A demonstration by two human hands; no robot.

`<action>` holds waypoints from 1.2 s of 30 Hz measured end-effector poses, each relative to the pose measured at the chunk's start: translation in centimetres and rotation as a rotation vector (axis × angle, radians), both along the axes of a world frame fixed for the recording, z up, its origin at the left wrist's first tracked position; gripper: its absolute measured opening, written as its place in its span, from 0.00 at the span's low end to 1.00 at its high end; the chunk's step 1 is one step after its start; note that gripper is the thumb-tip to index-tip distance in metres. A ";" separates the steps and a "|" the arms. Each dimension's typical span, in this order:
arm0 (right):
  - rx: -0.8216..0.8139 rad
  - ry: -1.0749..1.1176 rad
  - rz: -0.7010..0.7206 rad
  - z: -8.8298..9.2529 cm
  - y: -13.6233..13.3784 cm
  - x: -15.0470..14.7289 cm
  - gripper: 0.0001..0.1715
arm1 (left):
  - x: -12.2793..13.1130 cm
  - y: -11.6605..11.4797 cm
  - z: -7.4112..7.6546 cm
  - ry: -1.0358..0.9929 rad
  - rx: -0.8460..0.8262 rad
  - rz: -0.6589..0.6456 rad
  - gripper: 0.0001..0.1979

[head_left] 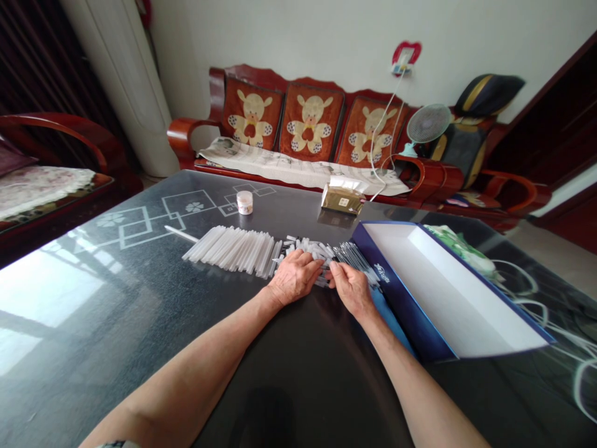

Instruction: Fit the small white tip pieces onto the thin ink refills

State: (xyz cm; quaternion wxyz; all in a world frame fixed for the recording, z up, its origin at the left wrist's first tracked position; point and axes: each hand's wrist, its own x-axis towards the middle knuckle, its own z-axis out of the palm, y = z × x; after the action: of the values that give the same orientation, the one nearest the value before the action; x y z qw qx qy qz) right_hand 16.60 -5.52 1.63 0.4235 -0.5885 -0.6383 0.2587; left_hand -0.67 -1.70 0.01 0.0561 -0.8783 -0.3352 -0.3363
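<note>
My left hand (298,275) is closed, its fingers curled down over a heap of small white and dark plastic pieces (311,247). Close beside it, my right hand (351,287) pinches with thumb and forefinger. Whatever is between the fingers of either hand is too small to make out. A row of whitish translucent tubes (233,250), like pen barrels, lies to the left of my hands. Thin dark sticks with pale ends (353,256), like pen refills, lie just beyond my right hand, against the box. One tube (181,234) sticks out at the row's far left.
A blue box with a white inside (448,292) stands to the right. Behind are a small white jar (244,203) and a tissue box (342,198). Green-and-white packaging (461,249) and white cables (536,305) lie beyond the box. A wooden sofa (191,134) stands past the dark table (153,336).
</note>
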 end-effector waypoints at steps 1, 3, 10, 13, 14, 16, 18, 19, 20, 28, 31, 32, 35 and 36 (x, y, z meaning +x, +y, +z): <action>0.009 -0.001 0.003 0.0 0.0 0.0 0.20 | 0.0 0.0 0.0 -0.001 -0.002 0.015 0.19; 0.042 -0.005 0.019 -0.2 0.0 0.0 0.17 | 0.0 0.0 -0.1 0.000 -0.002 0.035 0.19; 0.100 -0.110 0.052 -0.2 -0.1 0.1 0.15 | 0.0 -0.1 0.1 -0.004 0.009 -0.028 0.18; 0.075 -0.133 0.042 0.1 -0.2 -0.1 0.22 | 0.0 -0.2 0.2 -0.007 -0.010 -0.057 0.18; 0.062 -0.127 0.032 0.1 -0.2 -0.1 0.24 | 0.0 -0.2 0.2 -0.007 -0.018 -0.059 0.18; 0.045 -0.105 0.020 0.1 -0.2 -0.1 0.25 | 0.0 -0.2 0.2 -0.009 -0.026 -0.052 0.18; 0.051 -0.082 0.024 0.0 -0.2 0.0 0.22 | 0.0 -0.1 0.1 -0.009 -0.022 -0.036 0.18; 0.058 -0.076 0.031 -0.1 -0.3 0.1 0.20 | 0.0 -0.1 0.1 -0.008 -0.017 -0.029 0.18; 0.065 -0.074 0.040 -0.1 -0.3 0.1 0.17 | 0.0 -0.1 0.1 -0.006 -0.012 -0.024 0.18; 0.075 -0.124 0.037 -0.2 0.0 0.0 0.21 | 0.0 -0.2 0.1 0.011 -0.005 -0.051 0.18; 0.042 -0.107 0.024 -0.3 0.0 0.1 0.24 | 0.0 -0.1 0.1 0.014 -0.012 -0.044 0.18; 0.042 -0.096 0.029 -0.3 0.0 0.1 0.23 | -0.1 -0.1 0.0 0.013 -0.012 -0.040 0.18; 0.053 -0.066 0.071 -0.3 -0.2 0.4 0.18 | -0.1 -0.1 0.0 0.007 -0.006 -0.028 0.18; 0.057 -0.062 0.084 -0.3 -0.3 0.5 0.16 | -0.1 -0.1 0.0 0.005 -0.002 -0.024 0.18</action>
State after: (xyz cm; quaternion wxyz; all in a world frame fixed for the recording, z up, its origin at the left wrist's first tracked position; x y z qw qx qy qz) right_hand 17.11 -5.79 1.33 0.4087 -0.5567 -0.6824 0.2394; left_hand -0.80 -1.79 -0.01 0.0518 -0.8833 -0.3247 -0.3343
